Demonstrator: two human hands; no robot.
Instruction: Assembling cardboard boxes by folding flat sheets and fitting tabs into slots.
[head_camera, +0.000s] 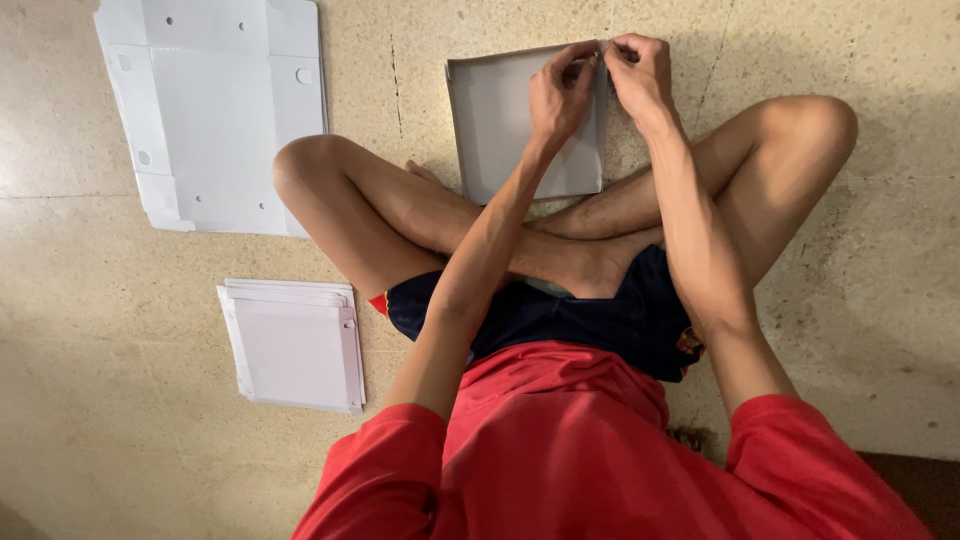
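I sit cross-legged on the floor with a shallow grey cardboard tray (500, 120) lying in front of my shins. Its left and far walls are folded up. My left hand (560, 92) rests over the tray's far right part and pinches its far edge. My right hand (640, 72) is right beside it and pinches the same far right corner, fingertips nearly touching those of the left hand. The corner itself is hidden under my fingers.
A large flat white die-cut cardboard sheet (215, 105) lies on the stone floor at the far left. A stack of smaller folded white sheets (295, 345) lies near my left knee. My crossed legs (560, 235) fill the middle.
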